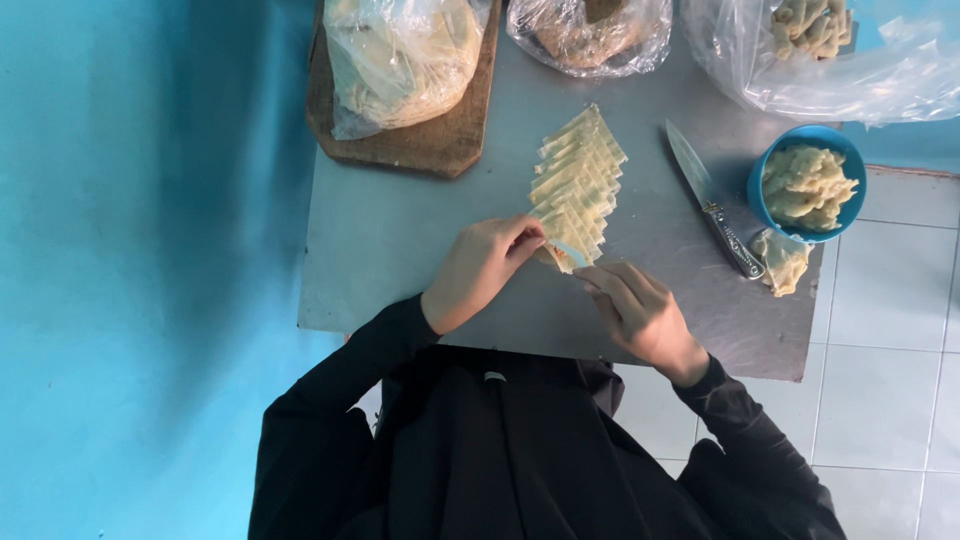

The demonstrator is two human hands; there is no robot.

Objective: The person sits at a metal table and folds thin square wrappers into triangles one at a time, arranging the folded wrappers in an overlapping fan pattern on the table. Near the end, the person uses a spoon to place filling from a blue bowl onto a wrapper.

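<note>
Basically, left hand [482,268] pinched the nearest wrapper [560,253] of the fanned row on the metal table [400,230], right hand [637,310] curled on a small tool, mostly hidden.

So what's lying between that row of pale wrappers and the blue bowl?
A knife lies there on the bare metal table, between the wrappers and the blue bowl, seen from the head camera.
</note>
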